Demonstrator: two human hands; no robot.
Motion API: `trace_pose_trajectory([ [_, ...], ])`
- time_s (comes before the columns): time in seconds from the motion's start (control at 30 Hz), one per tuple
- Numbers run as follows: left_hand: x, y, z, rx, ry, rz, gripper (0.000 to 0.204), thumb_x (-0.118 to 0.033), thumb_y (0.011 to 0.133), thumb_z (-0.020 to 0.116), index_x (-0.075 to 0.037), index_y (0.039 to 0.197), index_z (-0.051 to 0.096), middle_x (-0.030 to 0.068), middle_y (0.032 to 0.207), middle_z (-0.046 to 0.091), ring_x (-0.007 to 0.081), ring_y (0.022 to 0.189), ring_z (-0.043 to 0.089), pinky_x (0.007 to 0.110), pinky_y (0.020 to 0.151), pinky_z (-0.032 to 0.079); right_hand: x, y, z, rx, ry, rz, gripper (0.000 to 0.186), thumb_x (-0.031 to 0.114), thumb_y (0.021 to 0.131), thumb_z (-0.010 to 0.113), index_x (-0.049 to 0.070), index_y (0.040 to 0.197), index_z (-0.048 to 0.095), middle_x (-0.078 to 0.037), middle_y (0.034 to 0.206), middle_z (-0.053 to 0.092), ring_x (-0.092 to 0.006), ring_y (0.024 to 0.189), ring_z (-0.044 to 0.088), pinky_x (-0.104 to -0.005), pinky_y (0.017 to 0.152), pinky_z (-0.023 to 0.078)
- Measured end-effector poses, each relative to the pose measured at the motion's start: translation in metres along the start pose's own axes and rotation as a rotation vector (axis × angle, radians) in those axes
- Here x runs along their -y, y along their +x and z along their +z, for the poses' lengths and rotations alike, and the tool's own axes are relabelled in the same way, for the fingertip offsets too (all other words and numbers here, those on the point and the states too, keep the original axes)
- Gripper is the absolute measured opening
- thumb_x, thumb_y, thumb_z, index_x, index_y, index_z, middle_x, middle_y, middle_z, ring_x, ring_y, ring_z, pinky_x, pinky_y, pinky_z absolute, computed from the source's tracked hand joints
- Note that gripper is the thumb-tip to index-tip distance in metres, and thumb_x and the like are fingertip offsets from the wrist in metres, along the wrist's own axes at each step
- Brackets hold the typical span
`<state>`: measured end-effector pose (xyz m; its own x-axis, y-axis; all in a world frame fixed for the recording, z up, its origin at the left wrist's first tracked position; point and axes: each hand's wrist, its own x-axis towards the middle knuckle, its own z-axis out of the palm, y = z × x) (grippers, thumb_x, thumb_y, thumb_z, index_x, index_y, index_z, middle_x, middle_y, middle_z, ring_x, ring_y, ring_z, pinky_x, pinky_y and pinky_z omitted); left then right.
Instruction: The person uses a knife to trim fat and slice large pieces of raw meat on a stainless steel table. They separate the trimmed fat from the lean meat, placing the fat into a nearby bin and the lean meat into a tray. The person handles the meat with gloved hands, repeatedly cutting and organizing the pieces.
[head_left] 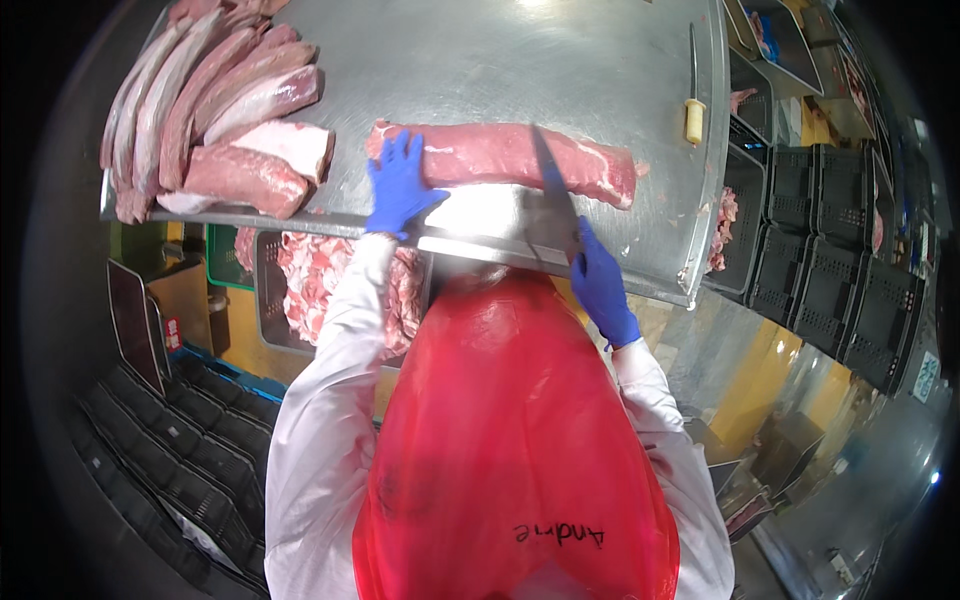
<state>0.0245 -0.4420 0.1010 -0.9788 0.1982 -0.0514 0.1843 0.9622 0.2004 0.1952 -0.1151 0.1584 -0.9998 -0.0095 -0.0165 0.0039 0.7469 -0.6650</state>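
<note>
A long pink pork loin (490, 152) lies crosswise on the steel table (450, 60), close to its front edge. My left hand (400, 185), in a blue glove, rests on the loin's left end with the fingers stretched and spread. In my right hand (603, 285), also gloved in blue, is the handle of a knife (556, 185). Its long blade points away from me and crosses over the right part of the loin. Whether the edge touches the meat I cannot tell.
Several long meat pieces (215, 90) lie heaped at the table's left. A sharpening steel (694, 115) with a pale handle lies near the right edge. Below the front edge stands a bin of meat trimmings (310, 275). Black crates (815, 240) are stacked to the right, more (170, 440) at lower left.
</note>
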Motion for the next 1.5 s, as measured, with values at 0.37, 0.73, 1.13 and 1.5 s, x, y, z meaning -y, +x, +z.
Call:
trace_pose_trajectory([
  [0.37, 0.011, 0.070, 0.010, 0.200, 0.010, 0.439, 0.102, -0.036, 0.053, 0.087, -0.006, 0.141, 0.045, 0.0187, 0.124, 0.056, 0.0375, 0.116, 0.055, 0.049, 0.105, 0.039, 0.014, 0.074, 0.120, -0.052, -0.084, -0.091, 0.072, -0.001, 0.088, 0.046, 0.000, 0.156, 0.021, -0.029, 0.112, 0.059, -0.0415, 0.079, 0.066, -0.0481, 0.064, 0.054],
  [0.73, 0.003, 0.058, 0.001, 0.290, 0.084, 0.261, 0.100, -0.053, 0.060, 0.081, -0.002, 0.139, 0.045, 0.0209, 0.115, 0.061, 0.0380, 0.103, 0.062, 0.047, 0.094, 0.048, 0.033, 0.058, 0.115, -0.070, -0.275, -0.096, 0.067, 0.001, 0.091, 0.046, -0.005, 0.153, 0.023, -0.027, 0.109, 0.059, -0.0358, 0.078, 0.067, -0.0432, 0.067, 0.056],
  [1.13, 0.015, 0.056, -0.003, 0.124, 0.033, 0.368, 0.093, -0.045, 0.060, 0.080, -0.004, 0.137, 0.051, 0.0175, 0.118, 0.062, 0.0365, 0.106, 0.060, 0.048, 0.097, 0.042, 0.012, 0.057, 0.136, 0.005, -0.358, -0.058, 0.065, 0.004, 0.092, 0.047, -0.004, 0.153, 0.025, -0.025, 0.101, 0.060, -0.0376, 0.074, 0.066, -0.0461, 0.063, 0.055],
  [1.5, 0.022, 0.030, 0.001, 0.038, -0.123, 0.448, 0.091, -0.036, 0.055, 0.082, -0.003, 0.134, 0.051, 0.0195, 0.118, 0.060, 0.0384, 0.111, 0.056, 0.049, 0.099, 0.041, 0.033, 0.073, 0.137, 0.105, -0.398, 0.086, 0.060, 0.006, 0.096, 0.043, -0.003, 0.152, 0.025, -0.021, 0.099, 0.059, -0.0319, 0.070, 0.065, -0.0415, 0.062, 0.055],
])
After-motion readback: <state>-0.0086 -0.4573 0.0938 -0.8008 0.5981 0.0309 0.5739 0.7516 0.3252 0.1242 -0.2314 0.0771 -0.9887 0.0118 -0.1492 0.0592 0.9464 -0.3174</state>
